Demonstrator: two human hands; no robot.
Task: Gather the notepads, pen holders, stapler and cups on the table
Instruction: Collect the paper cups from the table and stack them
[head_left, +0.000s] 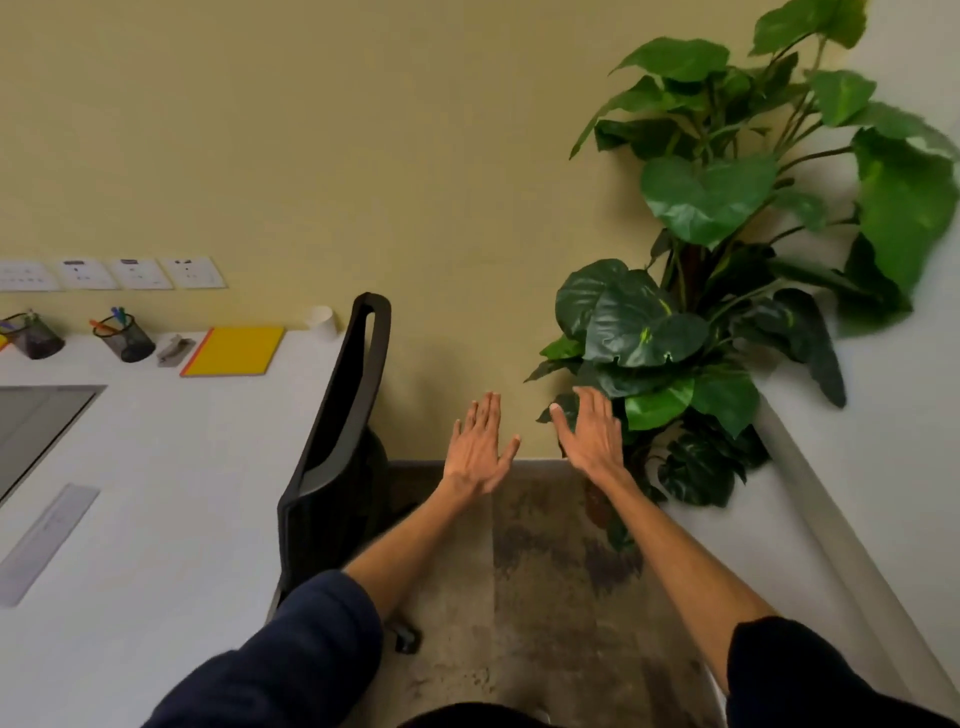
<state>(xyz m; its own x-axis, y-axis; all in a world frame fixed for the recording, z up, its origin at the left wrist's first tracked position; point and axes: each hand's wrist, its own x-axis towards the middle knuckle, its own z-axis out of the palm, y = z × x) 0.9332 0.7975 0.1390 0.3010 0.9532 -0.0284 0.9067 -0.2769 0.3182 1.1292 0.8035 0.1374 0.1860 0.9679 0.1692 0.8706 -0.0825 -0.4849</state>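
On the white table at the left, along the wall, stand two black mesh pen holders with coloured pens. A grey stapler lies between the nearer holder and a yellow notepad. A white paper cup stands at the table's far right corner. My left hand and my right hand are stretched out flat over the floor, well right of the table, fingers apart, holding nothing.
A black office chair stands against the table's right edge, between my hands and the objects. A large green plant fills the right side beside a white ledge. A grey inset panel and a ruler-like strip sit on the table.
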